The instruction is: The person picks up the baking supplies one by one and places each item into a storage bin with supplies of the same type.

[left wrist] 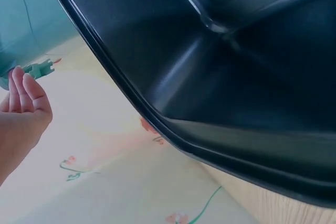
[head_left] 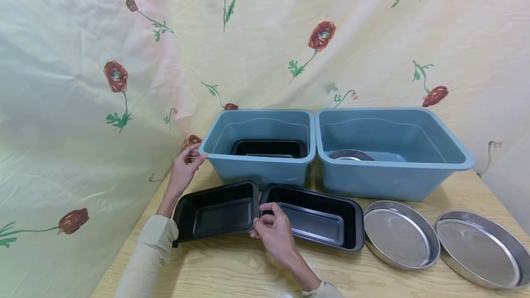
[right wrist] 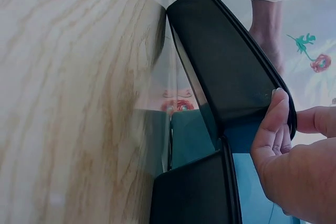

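Observation:
My right hand [head_left: 275, 233] pinches the right end of a black loaf pan's rim. That loaf pan [head_left: 219, 192] is tilted, one end raised off the table in the right wrist view. My left hand [head_left: 185, 169] holds the front left corner of the left blue bin's rim, thumb in front and fingers along the side. Inside this blue bin [head_left: 258, 169] sits another black loaf pan [head_left: 269, 147]. Right beside the pinched pan, a further loaf pan [head_left: 359, 224] rests on the table.
A second blue tub [head_left: 381, 183] stands to the right, with a round metal pan [head_left: 352, 154] inside. Two round cake pans [head_left: 397, 236] lie on the wooden table [head_left: 232, 270] at the right. A flowered cloth [head_left: 256, 59] hangs behind and at the left.

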Demonstrator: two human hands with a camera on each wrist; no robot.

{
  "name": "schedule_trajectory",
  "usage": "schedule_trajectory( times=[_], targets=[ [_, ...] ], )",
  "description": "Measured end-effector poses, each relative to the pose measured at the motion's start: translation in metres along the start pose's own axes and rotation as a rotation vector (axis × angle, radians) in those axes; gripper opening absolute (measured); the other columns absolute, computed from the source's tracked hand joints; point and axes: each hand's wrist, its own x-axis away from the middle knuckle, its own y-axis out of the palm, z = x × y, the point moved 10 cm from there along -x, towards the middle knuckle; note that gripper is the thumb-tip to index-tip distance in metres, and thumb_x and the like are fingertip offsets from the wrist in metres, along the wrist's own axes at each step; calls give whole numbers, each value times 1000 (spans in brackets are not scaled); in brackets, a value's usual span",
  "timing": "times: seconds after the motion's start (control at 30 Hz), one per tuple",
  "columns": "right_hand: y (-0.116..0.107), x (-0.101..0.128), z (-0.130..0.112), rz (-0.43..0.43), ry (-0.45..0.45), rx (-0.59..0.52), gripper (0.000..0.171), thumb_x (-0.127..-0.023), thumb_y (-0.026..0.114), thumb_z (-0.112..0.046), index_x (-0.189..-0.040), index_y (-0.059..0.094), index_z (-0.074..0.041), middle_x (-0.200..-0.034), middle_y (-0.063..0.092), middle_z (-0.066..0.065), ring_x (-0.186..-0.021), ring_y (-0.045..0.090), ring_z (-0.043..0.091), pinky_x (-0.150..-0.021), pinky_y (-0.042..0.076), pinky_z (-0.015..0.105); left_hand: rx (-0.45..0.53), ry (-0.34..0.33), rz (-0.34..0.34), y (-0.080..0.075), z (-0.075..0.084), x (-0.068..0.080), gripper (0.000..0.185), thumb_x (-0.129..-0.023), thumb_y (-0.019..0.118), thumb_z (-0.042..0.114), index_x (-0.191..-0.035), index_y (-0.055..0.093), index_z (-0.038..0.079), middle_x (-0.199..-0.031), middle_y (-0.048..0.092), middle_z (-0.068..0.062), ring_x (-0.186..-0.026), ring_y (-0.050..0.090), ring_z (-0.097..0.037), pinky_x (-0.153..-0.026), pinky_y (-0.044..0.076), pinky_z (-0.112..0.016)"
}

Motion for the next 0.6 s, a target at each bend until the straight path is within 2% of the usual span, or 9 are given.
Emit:
schedule_trajectory(
  times=[0.2,0.6],
  targets=[
    [0,2,-5,-1,-20,18,29,-97,61,4,-123,50,8,-79,70,13,-70,71,27,-67,59,28,-2,9,-2,-1,0,0,46,-104,65,13,-144,54,-8,-110,61,-20,-90,57,-13,-76,51,-23],
    [-5,6,-18,-2,-30,25,30,-97,61,5,-124,50,8,-80,70,16,-69,70,23,-67,59,29,-9,6,-15,0,1,1,47,-104,64,14,-144,54,-7,-113,61,-22,-94,57,-17,-82,53,-32]
  ],
)
